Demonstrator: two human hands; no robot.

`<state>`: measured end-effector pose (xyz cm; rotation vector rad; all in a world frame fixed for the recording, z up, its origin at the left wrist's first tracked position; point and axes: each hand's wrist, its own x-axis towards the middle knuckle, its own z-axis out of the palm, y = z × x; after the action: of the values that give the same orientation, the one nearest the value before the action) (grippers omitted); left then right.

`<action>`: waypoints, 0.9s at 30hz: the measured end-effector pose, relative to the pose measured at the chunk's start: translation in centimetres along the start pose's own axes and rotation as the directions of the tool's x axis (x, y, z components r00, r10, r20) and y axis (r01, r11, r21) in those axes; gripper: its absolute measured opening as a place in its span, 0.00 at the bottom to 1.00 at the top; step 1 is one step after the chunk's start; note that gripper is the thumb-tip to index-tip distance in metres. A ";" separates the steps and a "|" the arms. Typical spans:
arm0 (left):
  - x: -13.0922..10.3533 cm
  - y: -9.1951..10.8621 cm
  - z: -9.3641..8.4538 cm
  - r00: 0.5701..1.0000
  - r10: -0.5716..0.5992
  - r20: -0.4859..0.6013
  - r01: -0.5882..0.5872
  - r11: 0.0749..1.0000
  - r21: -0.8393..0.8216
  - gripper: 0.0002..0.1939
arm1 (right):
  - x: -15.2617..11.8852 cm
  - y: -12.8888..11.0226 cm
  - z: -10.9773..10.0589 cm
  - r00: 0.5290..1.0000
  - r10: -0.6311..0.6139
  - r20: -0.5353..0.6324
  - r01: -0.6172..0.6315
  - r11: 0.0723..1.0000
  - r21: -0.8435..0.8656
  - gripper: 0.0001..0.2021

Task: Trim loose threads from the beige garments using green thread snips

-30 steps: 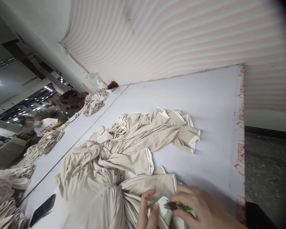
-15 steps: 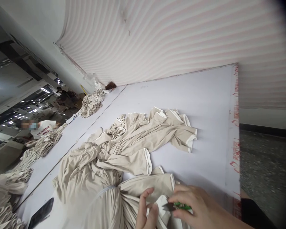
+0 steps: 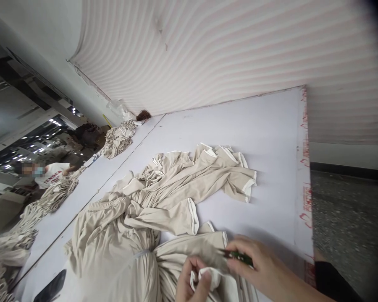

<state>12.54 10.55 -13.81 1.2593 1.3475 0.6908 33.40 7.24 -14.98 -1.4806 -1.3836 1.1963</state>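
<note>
Near the bottom of the view, my left hand (image 3: pixel 191 280) pinches the white-edged hem (image 3: pixel 217 277) of a beige garment between thumb and fingers. My right hand (image 3: pixel 261 262) is closed around green-handled thread snips (image 3: pixel 242 257). Their dark blades point left, above the hem and apart from it. The hem belongs to a beige bundle (image 3: pixel 145 281) gathered by a pale tie (image 3: pixel 141 253). Behind it lies a heap of beige garments (image 3: pixel 189 180) with white edges.
A white table (image 3: pixel 271 138) runs under everything, its right edge marked in red. A dark phone (image 3: pixel 50 286) lies at lower left. More beige piles (image 3: pixel 118 140) line the far side, with a co-worker (image 3: pixel 52 174) at left. Pink-striped sheeting (image 3: pixel 223 50) hangs behind.
The snips have moved up and away from the hem with my right hand. My left hand has shifted slightly left and down, still pinching the hem. The view has tilted a little.
</note>
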 end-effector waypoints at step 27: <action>2.5 0.9 3.6 0.997 0.005 0.077 -0.067 0.561 0.825 0.06 | 4.3 1.7 1.7 0.994 -0.004 -0.112 -0.006 0.996 -0.091 0.04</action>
<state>16.65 12.23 -14.56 2.0410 1.6625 -0.0403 32.04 11.21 -17.60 -1.5874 -1.3771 1.0464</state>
